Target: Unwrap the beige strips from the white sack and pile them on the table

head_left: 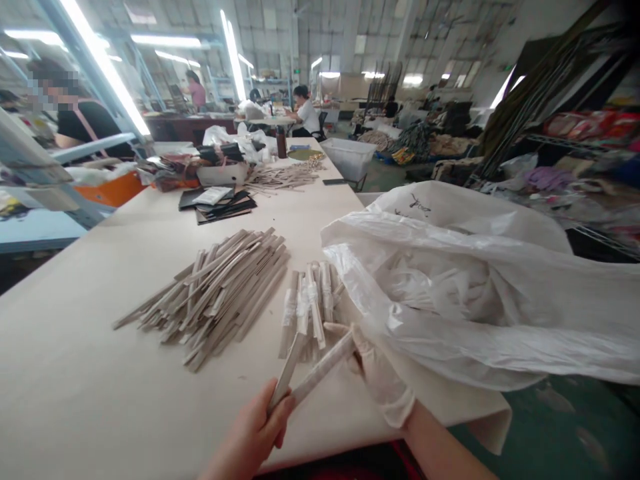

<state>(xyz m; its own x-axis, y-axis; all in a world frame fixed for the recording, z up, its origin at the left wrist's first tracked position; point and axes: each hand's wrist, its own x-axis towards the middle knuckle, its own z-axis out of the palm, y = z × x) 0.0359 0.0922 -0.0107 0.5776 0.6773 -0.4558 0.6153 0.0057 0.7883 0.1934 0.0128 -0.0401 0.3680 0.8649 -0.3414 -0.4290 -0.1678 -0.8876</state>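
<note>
My bare left hand (260, 423) is closed round the near ends of two flat beige strips (323, 370), which fan apart from its grip. My right hand (377, 377), in a thin white glove, has its thumb and fingers at the far end of the right-hand strip; the fingertips are partly hidden. Just beyond my hands lie several short bundles of strips (313, 300), some wrapped in a clear or whitish band. To their left a large loose pile of similar strips (215, 290) is spread on the pale table (75, 360).
A big white plastic bag (450, 333) lies open at the table's right edge. Farther back are dark flat pieces (225, 203), another strip heap (285, 175), a brown bottle (281, 143) and a white bin (350, 157). Several people work in the background.
</note>
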